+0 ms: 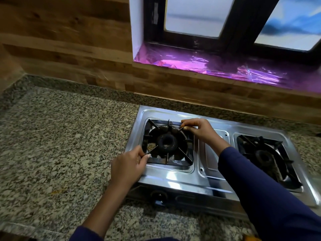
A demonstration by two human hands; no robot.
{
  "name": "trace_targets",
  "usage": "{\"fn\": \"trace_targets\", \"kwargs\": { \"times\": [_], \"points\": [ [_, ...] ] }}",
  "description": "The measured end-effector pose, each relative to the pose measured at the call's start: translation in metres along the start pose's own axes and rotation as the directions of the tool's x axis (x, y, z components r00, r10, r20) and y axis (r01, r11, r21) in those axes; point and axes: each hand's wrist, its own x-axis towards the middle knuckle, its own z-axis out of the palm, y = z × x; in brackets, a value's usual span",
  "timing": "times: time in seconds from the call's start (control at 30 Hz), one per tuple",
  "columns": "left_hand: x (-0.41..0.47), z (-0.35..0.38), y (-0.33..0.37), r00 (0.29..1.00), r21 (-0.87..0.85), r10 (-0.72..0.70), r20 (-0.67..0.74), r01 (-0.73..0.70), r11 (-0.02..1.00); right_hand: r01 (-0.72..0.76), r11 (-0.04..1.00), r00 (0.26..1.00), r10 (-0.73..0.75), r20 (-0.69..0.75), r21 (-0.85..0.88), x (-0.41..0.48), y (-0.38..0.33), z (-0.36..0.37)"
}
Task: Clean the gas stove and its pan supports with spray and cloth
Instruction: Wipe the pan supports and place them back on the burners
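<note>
Two blue sleeves (260, 188) reach in from the near edge. The left hand (129, 164) pinches the near left corner of the left pan support (188, 158). The right hand (199, 130) pinches its far right corner. It lies over the left burner of the shiny gas stove (213, 173), on the speckled counter (60, 136). The right pan support (284, 161) sits untouched.
</note>
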Motion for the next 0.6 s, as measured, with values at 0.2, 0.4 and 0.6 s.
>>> {"fn": "trace_targets", "kwargs": {
  "times": [0.2, 0.4, 0.6],
  "points": [
    [0.003, 0.000, -0.001, 1.000, -0.014, -0.019, 0.000, 0.019, 1.000, -0.027, 0.998, 0.997, 0.023, -0.067, -0.055, 0.002, 0.001, 0.004],
    [-0.001, 0.001, 0.000, 1.000, -0.033, -0.006, 0.009, 0.007, 0.999, -0.041, 0.995, 0.995, 0.032, -0.097, -0.089, -0.011, -0.005, 0.002],
    [-0.001, 0.000, 0.002, 1.000, -0.043, -0.022, 0.016, 0.023, 0.999, -0.075, 0.983, 0.989, 0.053, -0.136, -0.165, -0.022, -0.006, 0.006]
  ]
}}
